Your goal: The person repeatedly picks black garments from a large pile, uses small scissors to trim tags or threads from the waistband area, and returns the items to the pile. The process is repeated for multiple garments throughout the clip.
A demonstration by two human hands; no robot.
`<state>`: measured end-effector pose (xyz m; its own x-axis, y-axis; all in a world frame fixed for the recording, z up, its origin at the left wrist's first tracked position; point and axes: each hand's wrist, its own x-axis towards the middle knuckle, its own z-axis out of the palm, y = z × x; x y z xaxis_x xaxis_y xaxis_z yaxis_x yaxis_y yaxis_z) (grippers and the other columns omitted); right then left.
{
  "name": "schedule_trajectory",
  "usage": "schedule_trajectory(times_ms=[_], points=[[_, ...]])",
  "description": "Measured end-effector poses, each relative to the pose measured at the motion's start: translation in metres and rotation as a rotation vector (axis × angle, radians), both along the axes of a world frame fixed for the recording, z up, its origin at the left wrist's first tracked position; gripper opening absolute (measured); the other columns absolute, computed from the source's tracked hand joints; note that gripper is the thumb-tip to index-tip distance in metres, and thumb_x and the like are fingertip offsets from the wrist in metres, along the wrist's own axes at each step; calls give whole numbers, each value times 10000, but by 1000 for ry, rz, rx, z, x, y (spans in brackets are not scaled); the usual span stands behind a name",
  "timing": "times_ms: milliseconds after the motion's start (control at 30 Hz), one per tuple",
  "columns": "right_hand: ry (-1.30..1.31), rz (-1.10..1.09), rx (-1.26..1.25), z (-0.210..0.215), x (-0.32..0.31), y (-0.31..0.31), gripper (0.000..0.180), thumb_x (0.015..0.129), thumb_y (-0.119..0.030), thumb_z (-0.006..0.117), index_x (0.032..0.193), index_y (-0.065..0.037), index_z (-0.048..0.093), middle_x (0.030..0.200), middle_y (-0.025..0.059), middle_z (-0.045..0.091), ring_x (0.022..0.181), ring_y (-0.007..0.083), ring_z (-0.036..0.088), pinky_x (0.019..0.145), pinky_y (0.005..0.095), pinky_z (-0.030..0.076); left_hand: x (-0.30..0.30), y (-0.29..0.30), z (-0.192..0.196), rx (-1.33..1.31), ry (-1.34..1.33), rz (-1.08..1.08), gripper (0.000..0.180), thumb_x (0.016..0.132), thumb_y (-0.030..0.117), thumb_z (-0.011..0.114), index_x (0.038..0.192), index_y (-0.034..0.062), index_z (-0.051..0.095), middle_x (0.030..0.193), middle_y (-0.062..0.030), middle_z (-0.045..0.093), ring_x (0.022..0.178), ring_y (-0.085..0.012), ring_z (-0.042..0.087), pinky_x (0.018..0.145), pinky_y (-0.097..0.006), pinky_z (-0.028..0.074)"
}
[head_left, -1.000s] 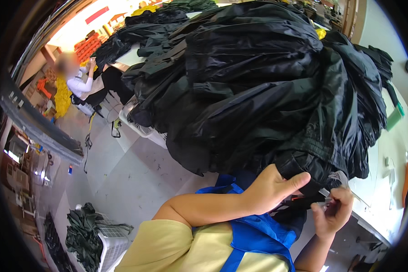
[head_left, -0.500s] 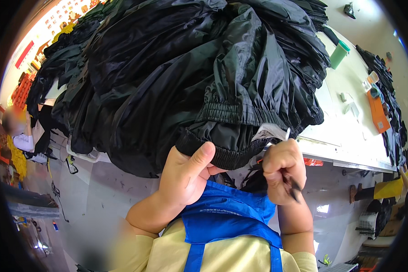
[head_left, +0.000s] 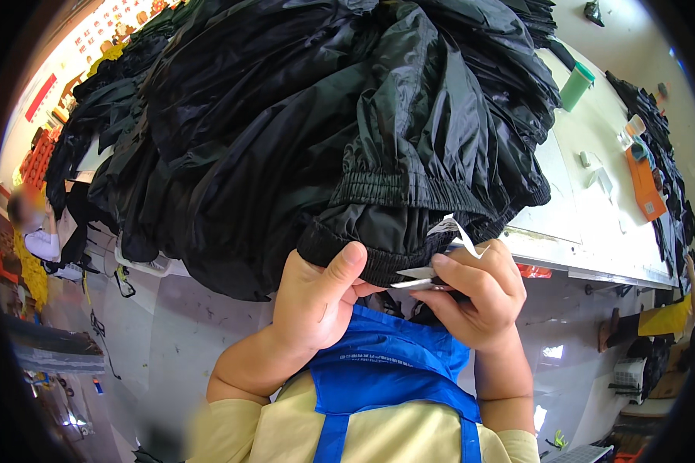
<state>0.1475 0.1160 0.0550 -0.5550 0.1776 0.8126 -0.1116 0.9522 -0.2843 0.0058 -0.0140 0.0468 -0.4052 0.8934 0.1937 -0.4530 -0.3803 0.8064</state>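
Nearest me, above the blue apron (head_left: 394,351), the worker's left hand (head_left: 316,297) pinches the elastic edge (head_left: 382,262) of a black garment, thumb on top and fingers beneath. To its right, the right hand (head_left: 479,289) has its grip closed around small metal snips (head_left: 418,272), the blades parted and pointing left, just beside that edge. I can't see anything between them. Right above, a white label (head_left: 463,237) sticks up by the band; whether the right fingers touch it, I can't tell. As far as I'd judge, the sewing here is done, since the elastic is gathered all along the part I can see, and the trimming is not yet finished, with the label uncut and the snips not closed on anything visible. The garment hangs at the near side of a big black heap (head_left: 270,139) that runs far back. Beyond, to the right, the white surface (head_left: 564,166) carries a green tumbler (head_left: 577,86) and an orange box (head_left: 645,184). Far left sits a co-worker in white sleeves (head_left: 42,243); far right is a person in yellow (head_left: 662,320).
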Motion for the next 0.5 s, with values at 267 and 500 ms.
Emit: schedule_trajectory(times_ms=[267,500], points=[[31,0,-231,-6,-1,-1,342,537,-125,834,828,-54,669,691,38,570,591,210,528,536,308,408,5,4,1,44,-121,31,341,948,180,539,1175,-74,525,1111,-180,615,1005,-257,628,894,-416,521],[247,139,-551,-20,-5,19,637,604,-208,875,1113,-12,545,877,29,531,590,51,369,512,184,302,1,-1,6,-22,-54,42,479,983,266,427,1286,-103,392,1228,-257,536,1098,-367,578,918,-496,506]])
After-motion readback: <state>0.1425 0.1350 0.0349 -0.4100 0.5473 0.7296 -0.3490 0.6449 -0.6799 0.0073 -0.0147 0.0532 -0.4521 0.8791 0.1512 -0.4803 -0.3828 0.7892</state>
